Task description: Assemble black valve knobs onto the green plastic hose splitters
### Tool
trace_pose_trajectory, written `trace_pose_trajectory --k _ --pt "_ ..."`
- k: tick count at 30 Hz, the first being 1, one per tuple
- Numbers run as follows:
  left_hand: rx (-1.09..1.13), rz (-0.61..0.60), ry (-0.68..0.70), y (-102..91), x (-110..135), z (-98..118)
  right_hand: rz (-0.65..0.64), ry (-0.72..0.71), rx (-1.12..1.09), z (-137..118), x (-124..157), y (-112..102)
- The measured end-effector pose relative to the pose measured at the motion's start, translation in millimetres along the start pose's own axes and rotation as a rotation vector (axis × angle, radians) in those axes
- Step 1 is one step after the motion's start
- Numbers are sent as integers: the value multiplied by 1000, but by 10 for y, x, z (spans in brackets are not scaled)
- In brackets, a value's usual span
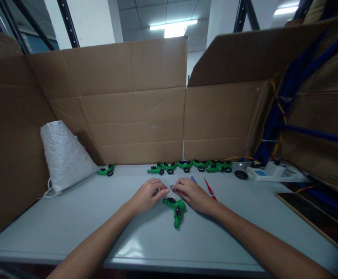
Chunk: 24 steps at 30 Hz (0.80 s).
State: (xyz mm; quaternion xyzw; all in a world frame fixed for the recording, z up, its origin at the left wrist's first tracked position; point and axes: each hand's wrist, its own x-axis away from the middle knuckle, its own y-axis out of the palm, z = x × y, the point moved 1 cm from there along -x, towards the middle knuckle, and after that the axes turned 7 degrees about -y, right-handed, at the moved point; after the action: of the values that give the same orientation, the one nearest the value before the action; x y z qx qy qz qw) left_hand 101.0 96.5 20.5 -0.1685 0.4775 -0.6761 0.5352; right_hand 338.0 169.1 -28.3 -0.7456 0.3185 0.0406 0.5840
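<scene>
A green Y-shaped hose splitter (178,209) with black valve levers lies on the table between my forearms. Just beyond it, my right hand (191,192) has its fingers bent, and a small black rubber ring (171,186) shows at their tips. My left hand (150,195) faces it from the other side, fingers curled in and thumb pointing toward the ring. Whatever the left fingertips pinch, if anything, is too small to see. To the right of my right hand lie a red screwdriver (210,189) and a blue tool (193,179), partly covered by that hand.
Several similar green splitters (186,166) line the back of the table (78,221), with one more (106,170) at left beside a white bag (66,155). A black tape roll (241,174) and a power strip (276,172) sit at right. Cardboard walls (128,104) enclose the back.
</scene>
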Motion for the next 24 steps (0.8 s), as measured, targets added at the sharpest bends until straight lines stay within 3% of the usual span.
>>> trace_pose_trajectory --k 15,24 --pt "32 -28 -6 -39 29 30 -55 32 33 110 37 -82" --pt "151 -131 1 94 37 -2 -102 71 95 158 29 -126"
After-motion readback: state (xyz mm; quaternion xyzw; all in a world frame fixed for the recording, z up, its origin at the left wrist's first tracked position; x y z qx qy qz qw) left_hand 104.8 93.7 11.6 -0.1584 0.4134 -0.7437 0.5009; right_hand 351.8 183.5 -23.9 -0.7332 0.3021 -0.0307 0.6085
